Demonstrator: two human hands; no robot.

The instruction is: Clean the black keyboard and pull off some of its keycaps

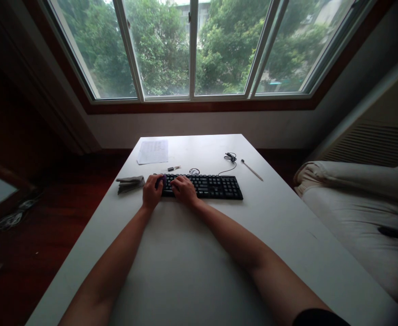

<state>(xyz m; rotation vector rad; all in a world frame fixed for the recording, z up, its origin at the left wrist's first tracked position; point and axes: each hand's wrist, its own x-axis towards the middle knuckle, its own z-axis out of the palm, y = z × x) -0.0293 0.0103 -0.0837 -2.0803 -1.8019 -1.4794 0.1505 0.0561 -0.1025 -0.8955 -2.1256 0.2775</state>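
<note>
A black keyboard [212, 186] lies across the middle of a white table [185, 262], its cable [230, 159] coiled behind it. My left hand [151, 192] rests at the keyboard's left end, fingers curled round a small purple object [164, 180]. My right hand [184, 189] sits just to the right of it on the left part of the keys, fingers bent down onto them; whether it grips anything is hidden.
A folded grey cloth [130, 183] lies left of the keyboard. Behind it are a printed paper sheet [153, 151], a small pen-like tool [172, 169], a wire loop [194, 171] and a thin stick [252, 170]. A white cushion [355, 213] lies to the right, windows ahead.
</note>
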